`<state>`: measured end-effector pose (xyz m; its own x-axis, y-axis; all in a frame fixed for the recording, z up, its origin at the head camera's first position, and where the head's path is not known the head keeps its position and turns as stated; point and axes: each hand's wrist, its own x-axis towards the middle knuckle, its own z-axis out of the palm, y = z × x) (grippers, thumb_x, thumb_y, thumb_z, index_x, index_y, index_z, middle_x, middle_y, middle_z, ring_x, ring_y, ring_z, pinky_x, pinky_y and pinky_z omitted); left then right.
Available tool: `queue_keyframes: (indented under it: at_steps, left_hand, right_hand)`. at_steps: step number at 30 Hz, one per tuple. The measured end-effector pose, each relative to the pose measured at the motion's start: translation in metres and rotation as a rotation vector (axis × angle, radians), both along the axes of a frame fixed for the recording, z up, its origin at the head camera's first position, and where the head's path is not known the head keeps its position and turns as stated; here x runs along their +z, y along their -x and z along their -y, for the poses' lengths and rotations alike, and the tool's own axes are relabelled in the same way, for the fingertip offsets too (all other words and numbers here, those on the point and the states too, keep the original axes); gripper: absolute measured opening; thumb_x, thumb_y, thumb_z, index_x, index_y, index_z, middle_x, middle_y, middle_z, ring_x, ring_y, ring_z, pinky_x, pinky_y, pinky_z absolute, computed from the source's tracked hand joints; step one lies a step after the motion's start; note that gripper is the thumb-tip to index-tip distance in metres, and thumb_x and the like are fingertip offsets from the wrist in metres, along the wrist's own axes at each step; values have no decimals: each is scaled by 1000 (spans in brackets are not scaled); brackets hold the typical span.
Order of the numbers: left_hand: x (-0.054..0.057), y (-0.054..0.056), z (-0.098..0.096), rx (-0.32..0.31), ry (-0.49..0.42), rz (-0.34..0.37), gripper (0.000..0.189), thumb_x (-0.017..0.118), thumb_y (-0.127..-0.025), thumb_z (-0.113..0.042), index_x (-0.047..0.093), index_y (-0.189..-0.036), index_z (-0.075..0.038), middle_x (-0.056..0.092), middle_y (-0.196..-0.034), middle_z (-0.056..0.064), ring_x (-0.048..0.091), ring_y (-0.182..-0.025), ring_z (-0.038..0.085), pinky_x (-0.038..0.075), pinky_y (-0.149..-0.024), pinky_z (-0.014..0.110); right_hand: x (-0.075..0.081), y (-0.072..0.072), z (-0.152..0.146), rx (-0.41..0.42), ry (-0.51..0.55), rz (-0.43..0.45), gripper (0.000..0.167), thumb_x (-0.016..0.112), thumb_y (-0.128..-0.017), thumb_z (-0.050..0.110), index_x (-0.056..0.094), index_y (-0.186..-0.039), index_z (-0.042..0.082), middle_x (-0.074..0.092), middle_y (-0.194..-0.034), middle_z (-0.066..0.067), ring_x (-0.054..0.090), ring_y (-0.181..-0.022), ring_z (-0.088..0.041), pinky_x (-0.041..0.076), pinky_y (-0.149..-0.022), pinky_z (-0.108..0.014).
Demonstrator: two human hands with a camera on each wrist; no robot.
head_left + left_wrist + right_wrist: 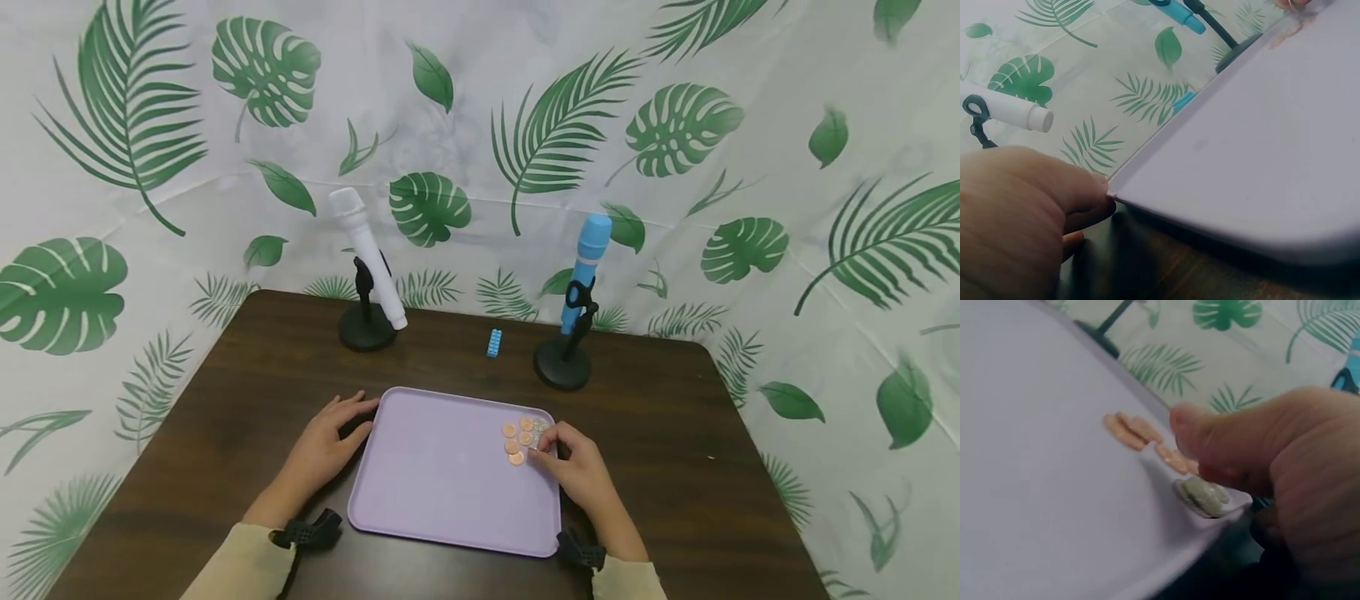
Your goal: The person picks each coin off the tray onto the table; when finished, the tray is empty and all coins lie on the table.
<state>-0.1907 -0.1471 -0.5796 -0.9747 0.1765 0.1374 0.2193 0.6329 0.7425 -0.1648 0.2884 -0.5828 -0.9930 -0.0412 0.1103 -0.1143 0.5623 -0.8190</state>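
A lilac tray (pixel 442 475) lies on the dark wooden table. My left hand (pixel 330 437) rests at its left side, fingers fairly straight, fingertips touching the rim near the far corner. Close over the tray's right part is my right hand (pixel 576 467), thumb and forefinger bent towards each other. Under and beside those fingertips lie several copper coins (pixel 516 457) and a small heap of silver coins (pixel 1200 497), the silver ones near the tray's rim. I cannot tell whether a coin sits between the right fingertips.
Behind the tray, a white microphone (pixel 371 250) and a blue microphone (pixel 587 258) lean in black stands. A small blue ribbed block (pixel 494 342) lies between them. A leaf-patterned cloth (pixel 465 108) hangs behind the table (pixel 675 467).
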Motion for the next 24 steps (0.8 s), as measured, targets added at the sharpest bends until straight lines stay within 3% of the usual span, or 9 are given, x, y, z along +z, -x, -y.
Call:
queue_keyframes:
  at_steps: [6, 12, 16, 19, 24]
  left_hand:
    - [-2, -4, 1, 2, -13, 7, 44, 74, -105, -19, 69, -149, -16, 57, -162, 21, 37, -159, 57, 26, -126, 80]
    - [-1, -1, -2, -27, 22, -5, 46, 74, -105, -20, 67, -150, -15, 56, -163, 22, 37, -159, 56, 28, -127, 78]
    - [0, 0, -1, -71, 53, -38, 51, 73, -105, -19, 63, -155, -14, 57, -163, 17, 42, -159, 48, 26, -131, 74]
    - [1, 1, -1, -96, 71, -76, 54, 74, -104, -18, 61, -157, -13, 60, -162, 12, 46, -159, 41, 24, -133, 71]
    - [0, 0, 0, -103, 98, -66, 57, 75, -103, -20, 59, -158, -13, 59, -162, 14, 45, -159, 41, 23, -133, 71]
  right_hand:
    - [2, -3, -8, -20, 178, 86, 23, 93, -89, 24, 71, -93, 17, 49, -75, -4, 44, -65, -12, 39, -55, -24]
    - [8, -2, -18, -82, 281, 13, 19, 91, -90, 18, 73, -96, 12, 52, -78, -4, 44, -67, -15, 41, -56, -25]
    - [10, -1, -30, -153, 315, -8, 21, 90, -92, 20, 74, -99, 8, 63, -83, -5, 51, -70, -16, 45, -59, -24]
    - [11, 3, -42, -222, 354, -83, 22, 90, -92, 17, 74, -100, 4, 72, -90, -6, 55, -71, -15, 49, -60, -23]
    - [7, 3, -61, -327, 381, -163, 21, 87, -93, 9, 72, -101, -1, 69, -83, -1, 54, -66, -12, 47, -57, -22]
